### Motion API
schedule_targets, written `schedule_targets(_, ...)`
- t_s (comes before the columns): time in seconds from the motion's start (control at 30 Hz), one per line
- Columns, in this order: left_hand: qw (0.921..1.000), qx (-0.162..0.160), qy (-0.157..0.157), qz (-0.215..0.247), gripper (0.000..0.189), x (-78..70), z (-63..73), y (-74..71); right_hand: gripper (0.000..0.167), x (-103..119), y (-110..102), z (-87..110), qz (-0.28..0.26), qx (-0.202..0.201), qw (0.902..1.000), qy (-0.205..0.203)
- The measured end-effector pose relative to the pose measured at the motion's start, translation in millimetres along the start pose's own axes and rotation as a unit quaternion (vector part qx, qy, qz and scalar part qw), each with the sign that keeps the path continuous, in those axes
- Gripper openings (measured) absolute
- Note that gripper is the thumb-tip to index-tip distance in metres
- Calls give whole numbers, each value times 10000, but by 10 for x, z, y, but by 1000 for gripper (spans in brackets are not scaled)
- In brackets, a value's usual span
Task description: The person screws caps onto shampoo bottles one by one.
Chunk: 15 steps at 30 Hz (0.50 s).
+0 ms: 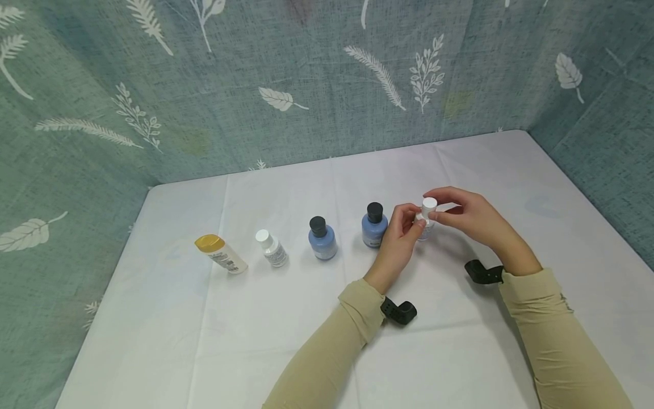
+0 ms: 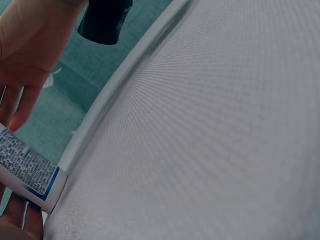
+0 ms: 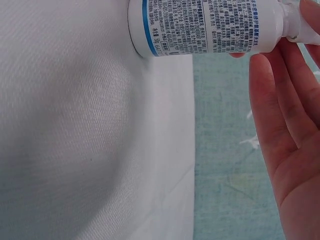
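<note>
A small white bottle [image 1: 424,232] with a white cap [image 1: 429,203] stands on the cloth at the right of the row. My left hand [image 1: 399,234] holds its body low between thumb and fingers. From the other side, my right hand [image 1: 471,218] pinches the cap. The right wrist view shows the printed bottle [image 3: 210,25] and my right hand [image 3: 295,145], palm visible. I cannot tell whether the cap is seated or loose. A blue bottle [image 1: 374,230] with a black cap stands close beside my left hand.
Further left stand another blue bottle [image 1: 322,244] with a black cap, a white bottle [image 1: 276,253], and a pale bottle [image 1: 227,258] with a yellow cap. White cloth [image 1: 245,341] covers the table, and a leaf-patterned green curtain [image 1: 317,68] hangs behind.
</note>
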<state>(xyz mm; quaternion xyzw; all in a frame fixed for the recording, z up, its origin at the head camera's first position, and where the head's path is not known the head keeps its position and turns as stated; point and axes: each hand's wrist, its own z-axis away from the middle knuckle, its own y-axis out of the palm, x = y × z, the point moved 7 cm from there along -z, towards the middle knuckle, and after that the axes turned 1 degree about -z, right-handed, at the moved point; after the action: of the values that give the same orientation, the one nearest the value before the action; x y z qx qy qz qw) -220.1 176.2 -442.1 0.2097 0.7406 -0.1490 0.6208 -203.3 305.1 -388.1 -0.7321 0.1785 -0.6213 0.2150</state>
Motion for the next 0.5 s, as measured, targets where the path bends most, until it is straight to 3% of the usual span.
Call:
schedule_targets(0.3, 10000, 20, 48, 40, 23, 24, -7, 5, 37, -11, 15, -22, -6, -22, 10000, -37)
schedule_targets(0.5, 9999, 55, -4, 109, 24, -136, 42, 6, 39, -17, 8, -9, 59, 50, 9999, -92)
